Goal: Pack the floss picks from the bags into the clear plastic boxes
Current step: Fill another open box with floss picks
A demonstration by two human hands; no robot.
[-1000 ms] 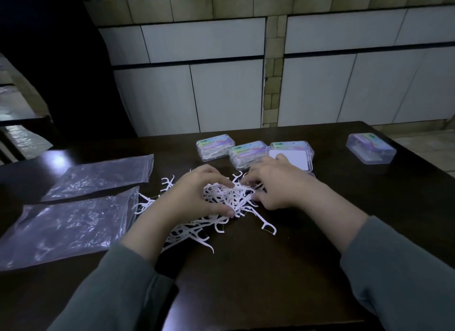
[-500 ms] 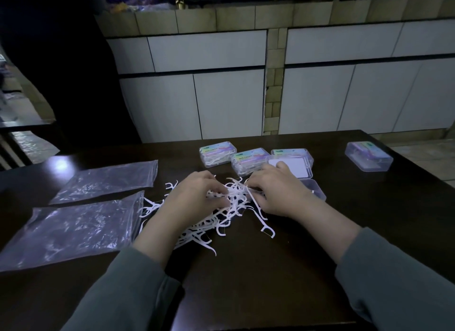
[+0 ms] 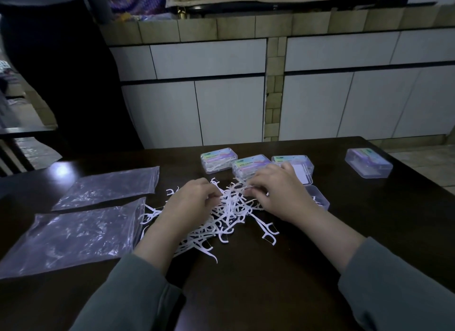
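A loose pile of white floss picks [image 3: 229, 215] lies on the dark table. My left hand [image 3: 190, 202] sits on the pile's left side with fingers curled round some picks. My right hand [image 3: 280, 195] is on the pile's right side and pinches picks at its fingertips. An open clear box [image 3: 317, 197] lies just right of my right hand, its lid [image 3: 301, 174] raised behind my fingers. Two closed boxes [image 3: 218, 159] [image 3: 250, 164] with picks inside stand behind the pile. Two flat clear bags [image 3: 108, 186] [image 3: 73, 237] lie at the left.
Another closed clear box [image 3: 368, 165] stands near the table's far right edge [image 3: 418, 180]. White cabinet doors [image 3: 229, 109] under a tiled counter line the wall behind the table. A dark figure [image 3: 61, 67] stands at the far left.
Both hands have kept working in the pile, shifting slightly toward its far side. The view has tilted up, showing more of the counter. The boxes and bags have not moved.
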